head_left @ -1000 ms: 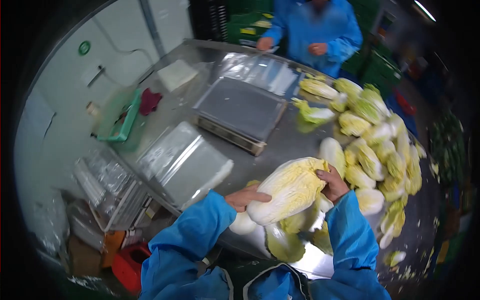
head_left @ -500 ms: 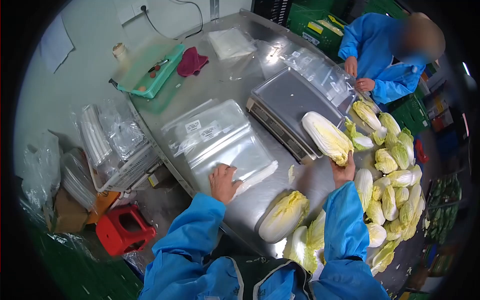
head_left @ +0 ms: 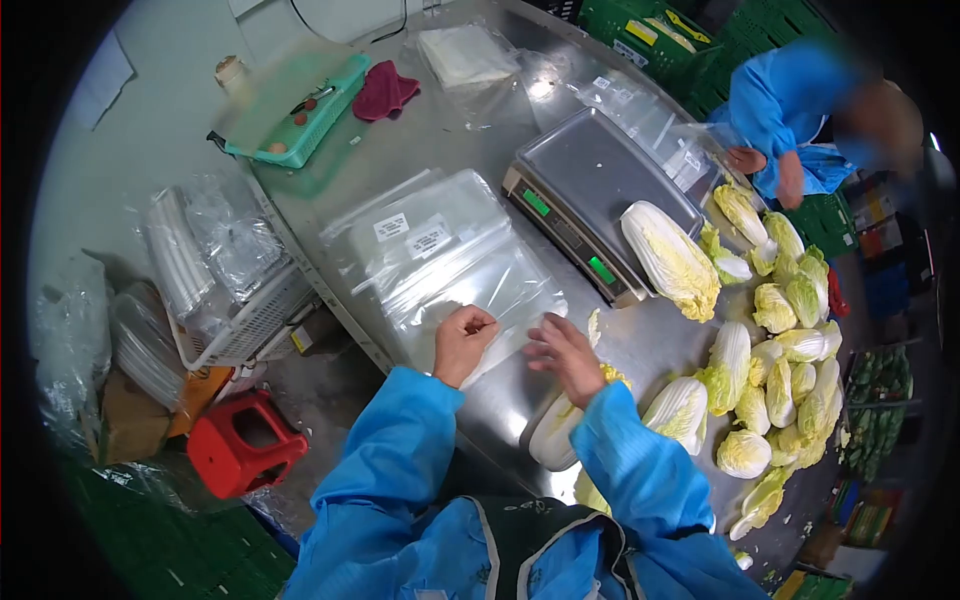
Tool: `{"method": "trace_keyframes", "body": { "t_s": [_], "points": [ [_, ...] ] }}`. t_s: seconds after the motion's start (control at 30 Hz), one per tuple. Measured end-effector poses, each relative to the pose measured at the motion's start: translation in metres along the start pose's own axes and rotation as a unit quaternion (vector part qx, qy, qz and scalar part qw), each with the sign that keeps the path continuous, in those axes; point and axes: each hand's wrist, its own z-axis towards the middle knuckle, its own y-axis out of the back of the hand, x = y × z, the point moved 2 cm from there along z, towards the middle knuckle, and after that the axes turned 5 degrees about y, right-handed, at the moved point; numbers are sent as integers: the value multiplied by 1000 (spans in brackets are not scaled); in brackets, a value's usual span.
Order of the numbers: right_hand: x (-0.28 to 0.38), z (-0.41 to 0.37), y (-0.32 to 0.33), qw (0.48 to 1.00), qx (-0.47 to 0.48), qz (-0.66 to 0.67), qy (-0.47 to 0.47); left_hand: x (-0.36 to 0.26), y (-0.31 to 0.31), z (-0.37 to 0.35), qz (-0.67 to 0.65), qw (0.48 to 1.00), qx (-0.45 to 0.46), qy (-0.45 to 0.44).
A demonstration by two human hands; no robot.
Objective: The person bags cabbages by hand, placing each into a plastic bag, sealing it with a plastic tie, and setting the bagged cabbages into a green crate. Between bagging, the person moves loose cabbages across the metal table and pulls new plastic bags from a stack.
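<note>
My left hand (head_left: 463, 345) is at the near edge of a stack of clear plastic bags (head_left: 475, 265), its thumb and fingers pinched together on the top plastic. My right hand (head_left: 567, 357) hovers beside the stack's right corner, fingers apart and holding nothing. A napa cabbage (head_left: 668, 262) lies on the near right end of the weighing scale (head_left: 600, 180), overhanging its edge. Partly covered by my right forearm, another napa cabbage (head_left: 552, 435) rests on the metal table close to me. White printed labels (head_left: 430, 240) show on the bags.
Several napa cabbages (head_left: 785, 390) are heaped on the right. A green basket (head_left: 310, 125) and a dark red cloth (head_left: 385, 92) occupy the far left. A red stool (head_left: 245, 445) stands below the table edge. Across the table is a co-worker in a blue sleeve (head_left: 760, 105).
My right hand has let go of the cabbage on the scale and moved left toward the bags. My left hand has gone from flat to pinched. Green digits now show on the scale.
</note>
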Motion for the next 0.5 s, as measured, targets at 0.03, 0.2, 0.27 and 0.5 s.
{"method": "trace_keyframes", "body": {
  "t_s": [0.03,0.2,0.27,0.5],
  "points": [
    [-6,7,-8,999,-25,-9,-35,1,-2,-1,-49,998,11,35],
    [-56,54,19,994,-78,-11,-82,2,6,-3,-79,994,36,63],
    [-55,52,32,993,-86,-62,-55,7,12,-1,19,998,50,-26],
    [-6,29,73,986,-107,-103,73,-13,109,96,389,869,-250,-177]
  ]
}}
